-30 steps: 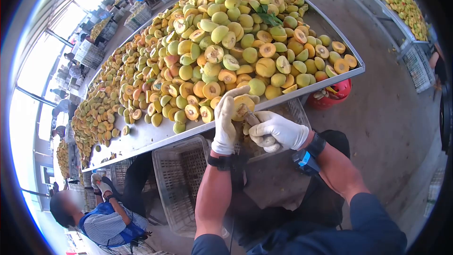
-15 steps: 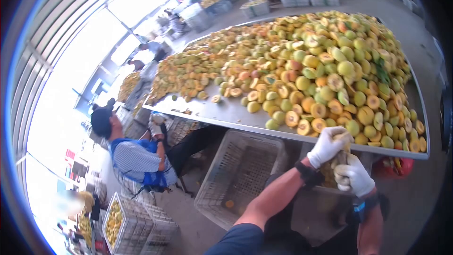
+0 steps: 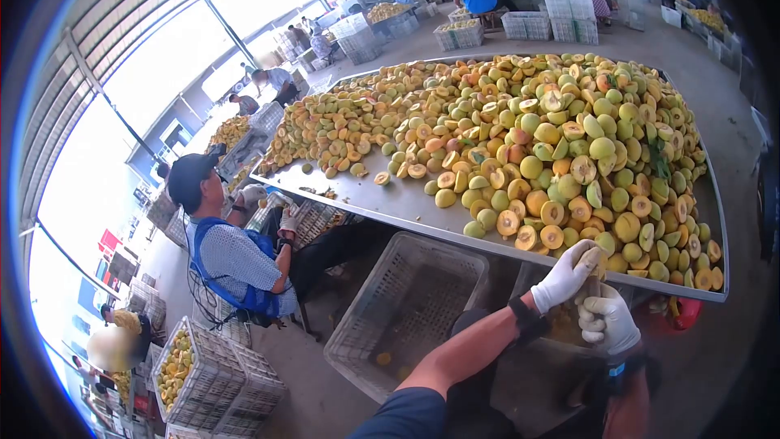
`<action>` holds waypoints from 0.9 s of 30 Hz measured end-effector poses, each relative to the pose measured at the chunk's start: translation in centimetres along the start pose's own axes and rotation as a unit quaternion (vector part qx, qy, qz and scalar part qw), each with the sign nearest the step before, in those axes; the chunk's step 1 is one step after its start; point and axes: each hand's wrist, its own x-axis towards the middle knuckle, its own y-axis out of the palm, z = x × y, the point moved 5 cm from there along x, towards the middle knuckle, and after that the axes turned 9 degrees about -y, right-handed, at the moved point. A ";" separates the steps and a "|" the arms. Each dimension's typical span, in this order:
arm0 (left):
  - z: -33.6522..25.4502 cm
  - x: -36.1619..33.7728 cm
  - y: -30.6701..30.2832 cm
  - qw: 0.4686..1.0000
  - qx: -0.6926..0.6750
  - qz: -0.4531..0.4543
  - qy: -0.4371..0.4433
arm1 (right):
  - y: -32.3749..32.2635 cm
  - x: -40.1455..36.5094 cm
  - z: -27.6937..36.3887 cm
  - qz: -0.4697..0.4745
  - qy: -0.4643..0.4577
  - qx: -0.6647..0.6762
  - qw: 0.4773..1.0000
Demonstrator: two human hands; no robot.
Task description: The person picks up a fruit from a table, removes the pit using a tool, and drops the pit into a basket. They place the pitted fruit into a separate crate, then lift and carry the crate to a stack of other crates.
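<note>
My left hand (image 3: 564, 278), in a white glove, is closed on a yellow peach piece (image 3: 601, 263) just over the front edge of the metal table (image 3: 382, 205). Close below it, my right hand (image 3: 613, 319), gloved too, has its fingers curled against the same spot. Whatever the right fingers grip is too small and hidden to make out. A large heap of halved and whole yellow-green peaches (image 3: 561, 138) covers most of the table. Beneath my hands, a crate (image 3: 532, 280) with yellow pieces in it is partly hidden by my arms.
A grey plastic crate (image 3: 406, 309) with a few pieces at its bottom stands left of my knees. Further left a seated co-worker (image 3: 236, 244) in a cap works beside stacked crates (image 3: 219, 378). Behind the table are more workers and crates (image 3: 569, 16).
The camera view has tilted up, so table and hands appear lower and more of the hall shows. Both hands stay together around the peach piece. The co-worker's hands have come closer together.
</note>
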 end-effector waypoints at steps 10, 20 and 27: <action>1.3 -0.1 -1.4 0.960 0.219 -0.121 -0.126 | -1.9 0.9 -0.4 -0.087 -0.049 -0.311 0.945; 0.4 -0.4 0.3 0.995 0.000 -0.085 0.051 | -0.8 -0.1 -0.3 -0.040 -0.047 -0.142 0.988; -1.2 -0.6 0.2 0.999 0.030 0.003 0.018 | -1.4 -0.5 -0.9 -0.008 -0.011 -0.048 0.999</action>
